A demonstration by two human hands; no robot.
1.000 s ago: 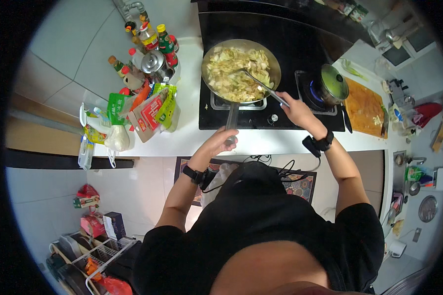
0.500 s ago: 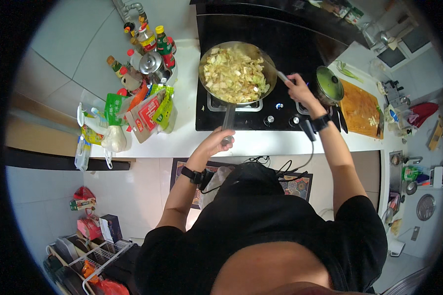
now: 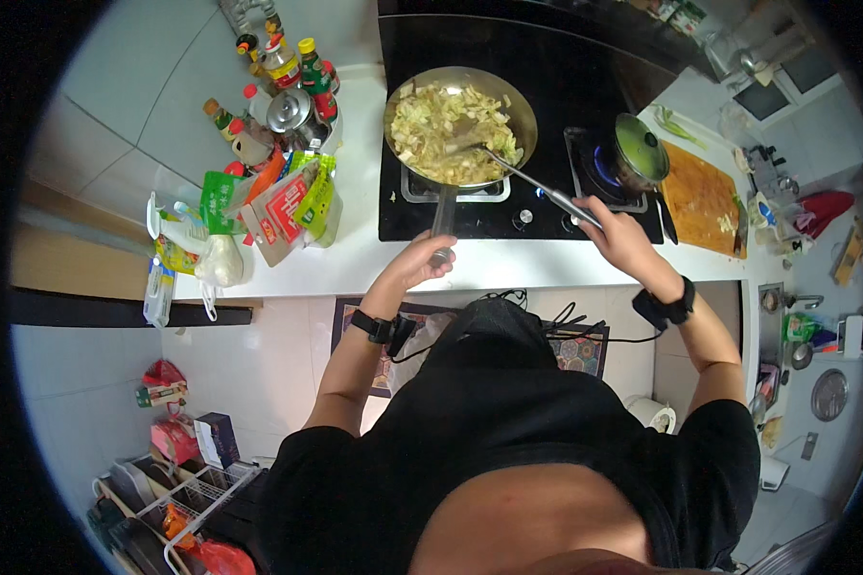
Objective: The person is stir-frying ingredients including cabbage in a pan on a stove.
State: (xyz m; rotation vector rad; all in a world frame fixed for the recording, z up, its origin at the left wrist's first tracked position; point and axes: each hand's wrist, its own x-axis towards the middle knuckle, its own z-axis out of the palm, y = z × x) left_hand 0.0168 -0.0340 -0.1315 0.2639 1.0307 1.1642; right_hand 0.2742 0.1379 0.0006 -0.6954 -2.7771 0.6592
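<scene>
A wide metal frying pan (image 3: 522, 105) sits over the left burner of the black gas stove. Chopped cabbage (image 3: 448, 115), pale green and lightly browned, fills it, with a bare patch near the middle. My left hand (image 3: 422, 261) is closed around the end of the pan's handle (image 3: 444, 213), which points toward me. In my right hand (image 3: 622, 241) is the grip of a spatula (image 3: 549, 193). Its shaft slants down to the left into the pan, and the blade lies among the cabbage, partly covered by it.
A pot with a green-looking glass lid (image 3: 640, 151) stands at the right burner, where a blue flame (image 3: 604, 165) shows. Beyond it are a knife (image 3: 666, 218) and a wooden cutting board (image 3: 700, 192). Bottles (image 3: 316, 79), a metal canister (image 3: 292, 113) and food bags (image 3: 288, 216) crowd the left counter.
My right hand has come back toward me and slightly right, drawing the spatula so its shaft now crosses the pan's near right rim. The cabbage has shifted, baring some of the pan's bottom.
</scene>
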